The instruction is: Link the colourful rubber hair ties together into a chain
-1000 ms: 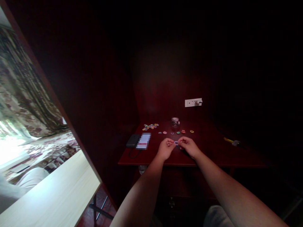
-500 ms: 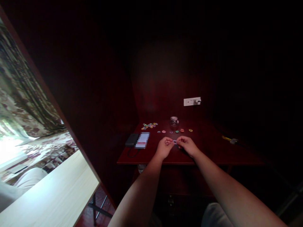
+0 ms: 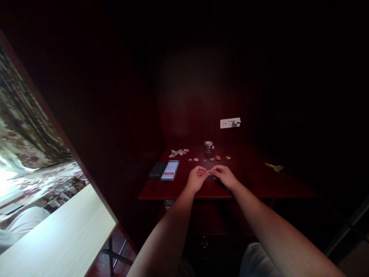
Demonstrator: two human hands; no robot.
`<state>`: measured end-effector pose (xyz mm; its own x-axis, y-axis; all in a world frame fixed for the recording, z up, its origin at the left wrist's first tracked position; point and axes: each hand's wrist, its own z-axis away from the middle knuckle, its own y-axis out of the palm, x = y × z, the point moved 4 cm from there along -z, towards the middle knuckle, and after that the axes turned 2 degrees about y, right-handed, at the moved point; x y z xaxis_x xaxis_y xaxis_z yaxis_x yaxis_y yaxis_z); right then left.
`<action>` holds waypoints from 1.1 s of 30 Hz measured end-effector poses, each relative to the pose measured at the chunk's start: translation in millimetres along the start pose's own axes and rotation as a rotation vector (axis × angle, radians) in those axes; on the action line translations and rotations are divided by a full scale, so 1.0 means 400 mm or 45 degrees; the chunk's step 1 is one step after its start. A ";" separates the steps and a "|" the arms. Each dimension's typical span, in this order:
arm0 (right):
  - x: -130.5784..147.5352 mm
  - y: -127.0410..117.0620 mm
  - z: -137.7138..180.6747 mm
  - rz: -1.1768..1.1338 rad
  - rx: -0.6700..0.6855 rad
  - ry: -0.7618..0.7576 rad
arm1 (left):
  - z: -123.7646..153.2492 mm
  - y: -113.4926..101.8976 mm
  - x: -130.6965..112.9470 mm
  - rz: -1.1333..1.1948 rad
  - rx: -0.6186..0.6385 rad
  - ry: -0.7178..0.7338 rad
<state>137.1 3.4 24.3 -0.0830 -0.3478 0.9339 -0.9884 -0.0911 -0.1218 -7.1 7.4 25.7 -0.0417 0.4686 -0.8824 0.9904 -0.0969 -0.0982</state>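
Observation:
My left hand (image 3: pixel 197 177) and my right hand (image 3: pixel 224 176) meet over the dark red table (image 3: pixel 248 181), fingertips pinched together on a small purple ring (image 3: pixel 208 172) held between them. Beyond my hands lies a row of several small coloured rings (image 3: pixel 211 158). A heap of more coloured rings (image 3: pixel 178 152) sits at the far left of the table. A small glass jar (image 3: pixel 208 146) stands upright behind the row.
A dark flat device (image 3: pixel 157 170) with a cable and a white blurred card (image 3: pixel 170 170) lie at the table's left. A yellow object (image 3: pixel 273 166) lies far right. A white wall socket (image 3: pixel 230 122) is behind. A pale wooden tabletop (image 3: pixel 60 238) is at lower left.
My hands have stayed pinched on the ring and drawn slightly closer together. The view has shifted a little, so everything sits slightly left and higher.

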 end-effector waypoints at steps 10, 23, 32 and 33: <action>0.006 0.004 0.001 -0.098 -0.030 0.051 | 0.001 -0.001 0.003 -0.017 0.005 -0.033; 0.008 0.013 0.004 -0.126 0.075 0.035 | 0.001 -0.004 0.004 0.019 -0.039 -0.071; 0.006 0.009 0.002 -0.036 0.043 0.057 | 0.004 -0.003 -0.004 0.064 0.023 -0.048; 0.008 0.010 0.003 -0.045 0.046 0.059 | 0.004 -0.002 -0.004 0.070 0.033 -0.043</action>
<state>132.9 0.9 26.4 -0.0543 -0.3004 0.9523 -0.9857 -0.1364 -0.0993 -8.0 5.2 26.6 0.0076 0.4322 -0.9017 0.9877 -0.1442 -0.0608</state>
